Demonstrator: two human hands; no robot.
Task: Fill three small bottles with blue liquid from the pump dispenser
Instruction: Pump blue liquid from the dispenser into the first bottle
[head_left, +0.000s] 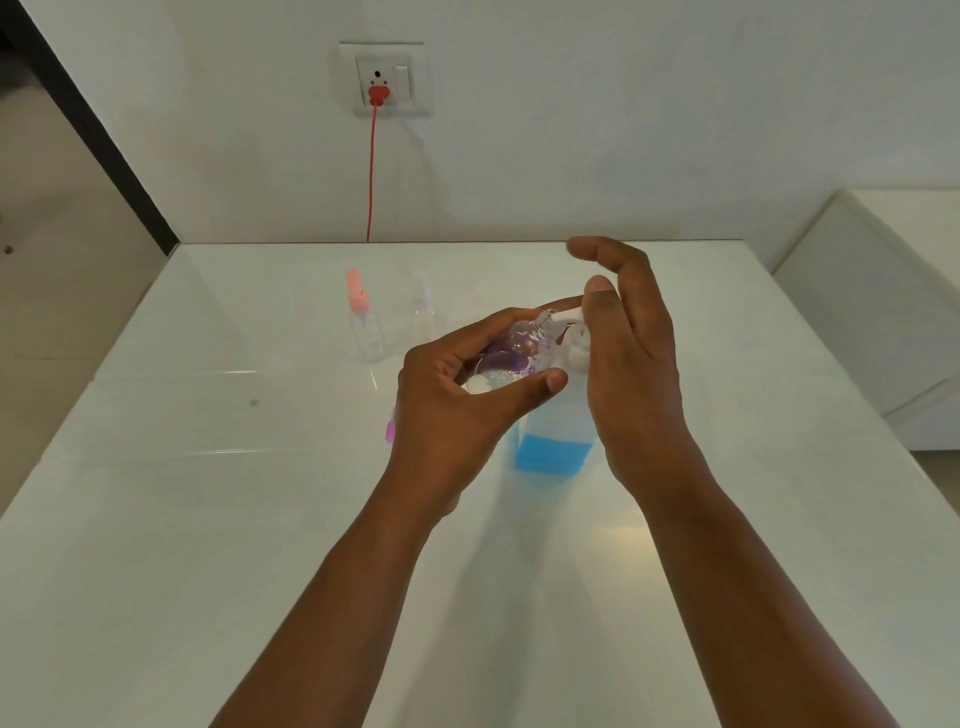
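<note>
Three bottles in play: one clear small bottle (511, 353) tilted in the left hand (457, 410), curled round it, mouth up against the white nozzle (563, 313); two more standing apart at eleven o'clock, pink-capped bottle (363, 325) and clear-capped bottle (422, 312), both seemingly unfilled. Right hand (634, 358) over the pump dispenser (556, 436), fingers straight and relaxed, thumb beside the pump head. Best done by keeping mouth and nozzle tip aligned, pressing slowly, steadying the dispenser. Held bottle at nine o'clock of the right palm, just beside it.
</note>
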